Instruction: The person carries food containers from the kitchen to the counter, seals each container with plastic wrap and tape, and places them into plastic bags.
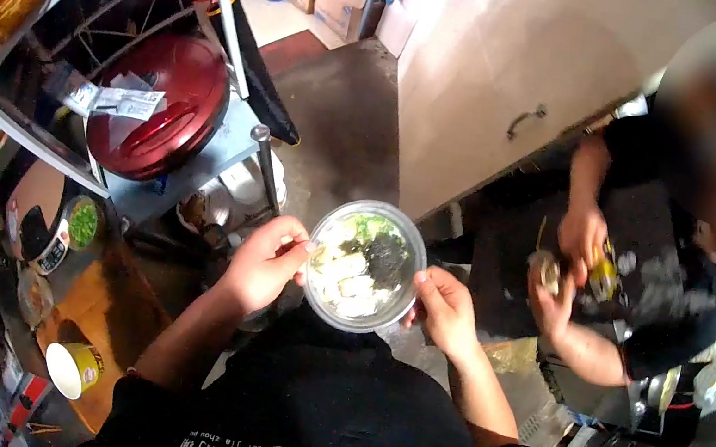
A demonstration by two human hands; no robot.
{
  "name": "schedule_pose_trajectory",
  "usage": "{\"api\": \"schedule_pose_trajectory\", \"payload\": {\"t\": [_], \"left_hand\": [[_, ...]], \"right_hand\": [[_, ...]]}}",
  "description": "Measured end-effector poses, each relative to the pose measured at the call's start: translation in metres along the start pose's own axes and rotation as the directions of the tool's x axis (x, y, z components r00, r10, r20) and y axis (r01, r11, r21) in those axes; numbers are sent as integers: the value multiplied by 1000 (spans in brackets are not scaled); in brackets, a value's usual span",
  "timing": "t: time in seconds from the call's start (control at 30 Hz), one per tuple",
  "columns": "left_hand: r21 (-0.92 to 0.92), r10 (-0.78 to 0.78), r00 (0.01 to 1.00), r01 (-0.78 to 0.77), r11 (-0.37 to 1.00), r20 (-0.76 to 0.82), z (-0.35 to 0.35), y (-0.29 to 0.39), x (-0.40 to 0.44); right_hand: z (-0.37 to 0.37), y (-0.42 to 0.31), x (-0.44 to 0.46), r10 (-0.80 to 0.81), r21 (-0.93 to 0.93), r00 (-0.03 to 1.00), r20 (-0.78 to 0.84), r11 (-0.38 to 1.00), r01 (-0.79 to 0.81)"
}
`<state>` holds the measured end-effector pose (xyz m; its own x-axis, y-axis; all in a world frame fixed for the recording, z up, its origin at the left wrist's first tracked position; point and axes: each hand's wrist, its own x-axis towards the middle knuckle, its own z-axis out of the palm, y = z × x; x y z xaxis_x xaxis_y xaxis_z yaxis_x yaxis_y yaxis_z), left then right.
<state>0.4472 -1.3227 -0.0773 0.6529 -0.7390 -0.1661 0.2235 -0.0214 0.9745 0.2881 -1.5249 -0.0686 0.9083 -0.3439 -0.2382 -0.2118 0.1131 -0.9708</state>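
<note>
A round clear plastic bowl [355,324] is held in front of my chest in the head view. Inside it lie pale white chunks [347,280], dark shredded seaweed-like pieces [387,261] and chopped greens [369,225]. My left hand [270,258] pinches the rim on the left, thumb on top. On the right side, my right hand [445,309] grips the rim in the same way. The fingers under the bowl are partly hidden.
At right a co-worker's hands [571,267] hold a small container and a yellow item. A red-lidded cooker [166,104] stands on a left shelf. Below are a wooden board [115,307], a paper cup [73,368] and a bowl of chopped greens [84,223]. A door [513,70] rises ahead.
</note>
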Motion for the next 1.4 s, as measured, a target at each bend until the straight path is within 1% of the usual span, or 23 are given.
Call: {"api": "schedule_pose_trajectory", "payload": {"t": [0.07,0.17,0.27,0.3,0.37,0.47,0.5,0.53,0.6,0.67,0.73,0.77,0.83,0.87,0.93,0.97,1.0,1.07,1.13,1.2,1.23,1.33,1.4], "left_hand": [[-26,31,999,-31,999,-11,-4,4,13],[-45,44,999,-45,998,-31,-9,5,29],[-43,87,995,-89,995,-46,-12,9,44],[-41,75,995,-77,996,-66,-12,11,50],[-48,51,994,-56,997,-92,-14,11,63],[-73,27,989,-38,997,-146,-14,2,86],[-101,13,986,-30,994,-164,-14,-2,96],[-124,1,983,-24,992,-181,-15,-3,107],[-55,1,981,-12,998,-195,-15,-7,128],[-146,-17,981,-12,989,-195,-13,-17,150],[-151,-72,975,40,988,-212,-12,-21,178],[-109,-89,965,64,992,-248,-11,-25,195],[-37,-110,950,103,994,-293,-13,-30,227],[-30,-115,950,111,993,-292,-13,-26,238],[-132,-197,923,162,978,-330,-7,-12,266],[-104,-202,904,175,979,-376,-4,-7,281],[-104,-199,899,172,980,-389,-3,-2,297],[-87,-210,900,191,978,-383,-6,12,324],[-38,-204,896,206,978,-395,-10,24,354],[-103,-196,918,171,980,-344,-14,34,386],[-27,-216,908,222,975,-359,-16,45,402],[-15,-173,912,181,983,-373,-30,49,445],[-42,-141,918,135,990,-370,-43,53,481]], "right_hand": [[-3,-10,21,-35,-41,999,-4,999,35],[-5,-18,48,-49,-27,999,0,998,49],[-11,-22,75,-59,-97,998,-5,994,58],[-12,-25,84,-52,-100,999,-5,994,51],[-14,-32,103,-117,-195,993,4,974,116],[-26,-28,136,-9,-157,1000,3,988,9],[-32,-27,150,-89,-266,996,24,960,92],[-37,-27,161,-82,-266,996,34,960,88],[-44,-30,183,-3,-324,1000,19,946,9],[-59,-16,205,7,-244,999,43,970,3],[-74,-8,230,-2,-236,997,81,972,21],[-84,-6,244,18,-234,996,84,972,2],[-103,-7,277,-22,-309,990,136,949,64],[-109,-10,290,-21,-300,991,134,952,60],[-128,-18,321,-46,-367,982,184,923,113],[-138,-22,337,-76,-397,974,214,904,158],[-146,-30,352,-78,-393,971,228,904,165],[-155,-47,380,-25,-328,976,217,940,97],[-164,-54,412,-35,-332,972,233,936,114],[-171,-62,445,-25,-263,981,192,962,76],[-171,-74,459,-39,-277,983,177,957,88],[-173,-81,505,-58,-233,985,164,968,96],[-179,-91,545,-68,-253,983,168,961,110]]}}
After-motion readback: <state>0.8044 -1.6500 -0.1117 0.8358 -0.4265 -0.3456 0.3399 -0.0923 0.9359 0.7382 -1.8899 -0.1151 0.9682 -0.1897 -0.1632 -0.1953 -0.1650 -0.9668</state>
